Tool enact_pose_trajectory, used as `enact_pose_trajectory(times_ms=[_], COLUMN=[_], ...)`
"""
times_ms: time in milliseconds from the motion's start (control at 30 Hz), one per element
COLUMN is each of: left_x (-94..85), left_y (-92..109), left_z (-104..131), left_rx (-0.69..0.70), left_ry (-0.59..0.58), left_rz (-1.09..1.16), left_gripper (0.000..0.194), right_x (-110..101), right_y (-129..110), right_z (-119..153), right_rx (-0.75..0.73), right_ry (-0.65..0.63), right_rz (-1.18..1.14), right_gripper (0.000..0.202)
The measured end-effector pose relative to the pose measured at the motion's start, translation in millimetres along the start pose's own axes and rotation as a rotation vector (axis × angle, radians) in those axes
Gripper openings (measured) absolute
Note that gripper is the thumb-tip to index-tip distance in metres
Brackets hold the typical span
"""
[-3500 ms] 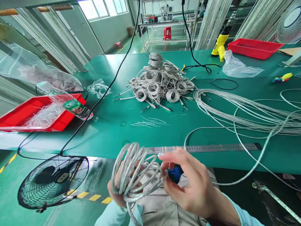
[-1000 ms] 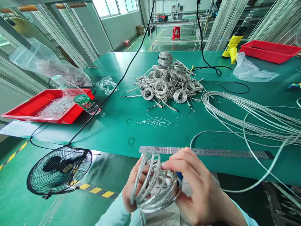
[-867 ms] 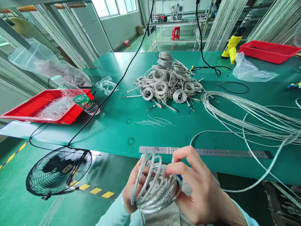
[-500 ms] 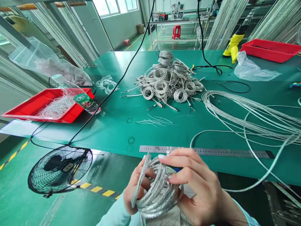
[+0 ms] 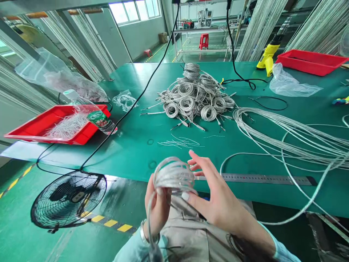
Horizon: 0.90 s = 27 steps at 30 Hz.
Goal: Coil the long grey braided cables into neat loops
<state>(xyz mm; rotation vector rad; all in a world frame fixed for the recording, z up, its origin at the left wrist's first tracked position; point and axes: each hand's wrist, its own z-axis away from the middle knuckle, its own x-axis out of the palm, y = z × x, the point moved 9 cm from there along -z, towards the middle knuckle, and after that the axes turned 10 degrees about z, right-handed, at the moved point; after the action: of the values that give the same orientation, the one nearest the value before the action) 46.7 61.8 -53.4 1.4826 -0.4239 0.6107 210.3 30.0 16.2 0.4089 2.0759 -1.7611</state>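
Observation:
A coil of silvery braided cable [image 5: 174,176] is held up in front of me, a little blurred by motion. My left hand [image 5: 158,207] is closed on the coil's lower left side, thumb on the near turns. From there a loose cable end hangs down past my wrist. My right hand [image 5: 211,193] is at the coil's right side, its fingers stretched out and apart. Its thumb lies close to the lower right turns; whether it touches them I cannot tell. Behind the hands, a steel ruler [image 5: 259,178] lies along the table's near edge, partly hidden.
A pile of finished-looking cable coils [image 5: 191,98] stands mid-table. Long loose cable loops [image 5: 286,134] spread at right. A red tray [image 5: 84,136] with white strands and a tilted bottle [image 5: 99,120] sit at left. A black cord [image 5: 147,85] hangs across. Below left is a fan [image 5: 69,200].
The coil has been raised and turned over in my left hand. My right hand has loosened from around it, and its fingers now reach out apart.

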Motion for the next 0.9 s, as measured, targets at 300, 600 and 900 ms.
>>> enact_pose_trajectory(times_ms=[300,600,900], left_x=[4.4,17.3,55.5], left_y=[-13,-12,-22], left_z=[-38,-35,-25], left_rx=[-0.331,-0.353,-0.778], left_ry=[0.113,-0.104,-0.556], left_rz=[0.126,-0.443,-0.327], left_gripper=[0.035,0.043,0.035], right_x=[31,18,45], right_y=[44,72,73], right_z=[4,-5,-37], right_rx=[0.263,0.310,0.389], right_ry=[-0.101,0.173,-0.129], right_rz=[-0.264,-0.345,-0.680], right_gripper=[0.029,0.053,0.048])
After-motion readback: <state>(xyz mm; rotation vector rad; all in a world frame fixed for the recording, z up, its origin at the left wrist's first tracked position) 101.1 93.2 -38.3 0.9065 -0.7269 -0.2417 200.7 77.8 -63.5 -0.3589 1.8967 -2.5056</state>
